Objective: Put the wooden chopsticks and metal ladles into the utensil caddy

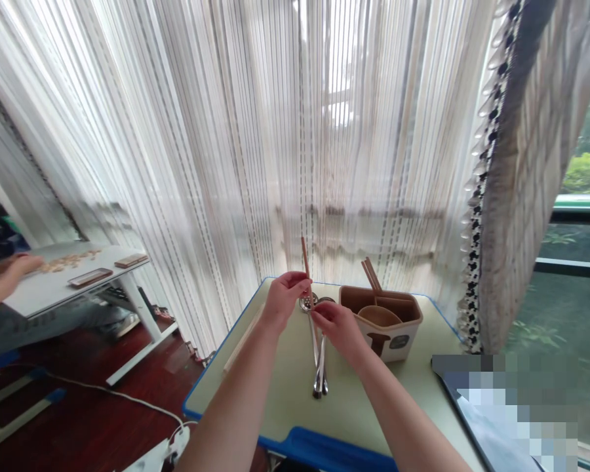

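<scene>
Clock directions run from the two hands, 12 being the far side. Container first: an open-topped, straight-sided box, brown inside with a pale, dark-printed outer wall [398, 342], stands upright at 3 o'clock. Inside: a few slim brown chopstick-like rods [372, 275], sticking up past the rim and leaning to 11 o'clock, plus a rounded wood-toned piece [379, 316], bowl or spoon head, can't tell which. Box sits on a pale green tabletop with blue edging [280, 410].

Poses: left forearm comes in from 7 o'clock, right forearm from 5 o'clock, both raised over the table. Left hand [289, 295] is the higher and farther one; right hand [335, 322] is lower, just beside the box; contact with it unclear.

Fingers: both hands pinch a thin brown stick [305, 254], near-upright, top tipped slightly toward 11 o'clock. Left thumb and fingers close on it around mid-length, right thumb and forefinger lower down, no visible gap on either. One stick or two together, can't tell; its bottom end is hard to separate from what lies behind.

Just below the hands: shiny steel long-handled utensils [319, 373], one with a perforated head, handles running to 6 o'clock. Pale slim sticks [243, 342] lie at 8 o'clock. Flat dark-edged device [501, 436] at 4 o'clock, partly pixelated. Well apart at 9 o'clock, another person's hand [27, 263] is over a white table [44, 288] near small beige pieces [66, 263].
</scene>
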Demonstrator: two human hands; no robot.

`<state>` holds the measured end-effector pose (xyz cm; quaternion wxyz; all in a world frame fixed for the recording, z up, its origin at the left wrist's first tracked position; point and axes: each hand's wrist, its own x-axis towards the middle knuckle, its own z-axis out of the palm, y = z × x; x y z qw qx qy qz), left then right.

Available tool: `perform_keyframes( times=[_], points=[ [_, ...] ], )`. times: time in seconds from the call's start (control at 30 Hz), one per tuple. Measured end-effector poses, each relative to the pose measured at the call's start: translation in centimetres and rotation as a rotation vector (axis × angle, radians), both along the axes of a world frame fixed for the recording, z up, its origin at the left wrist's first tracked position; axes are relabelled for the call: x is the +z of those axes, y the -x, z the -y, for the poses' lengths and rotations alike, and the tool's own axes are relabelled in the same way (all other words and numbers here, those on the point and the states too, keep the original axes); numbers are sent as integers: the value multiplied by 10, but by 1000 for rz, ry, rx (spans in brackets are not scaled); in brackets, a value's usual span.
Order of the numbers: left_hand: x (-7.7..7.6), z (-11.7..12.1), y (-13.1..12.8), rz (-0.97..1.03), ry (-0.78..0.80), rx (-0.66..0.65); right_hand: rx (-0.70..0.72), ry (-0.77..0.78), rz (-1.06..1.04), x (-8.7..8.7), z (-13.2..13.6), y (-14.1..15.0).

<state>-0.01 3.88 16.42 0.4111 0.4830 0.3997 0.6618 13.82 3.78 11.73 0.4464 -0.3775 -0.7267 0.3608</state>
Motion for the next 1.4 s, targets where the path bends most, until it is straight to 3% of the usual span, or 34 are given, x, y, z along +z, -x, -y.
perform_keyframes(
  times=[0.43,0.77,0.93,1.2,1.4],
  points=[
    [34,-34,-75,72,-160,-101,-152,-247,38,52,-17,-70],
    [56,-67,-141,-118,-322,-180,-407,-323,136,60,-47,-139],
    [53,-79,-146,-212,-347,-134,-465,-368,216,55,-59,-146],
    [43,-91,-129,-269,-346,-58,-429,-397,351,39,-68,-147],
    [34,-93,-127,-309,-323,-60,-448,-297,239,34,-70,-143]
  ],
)
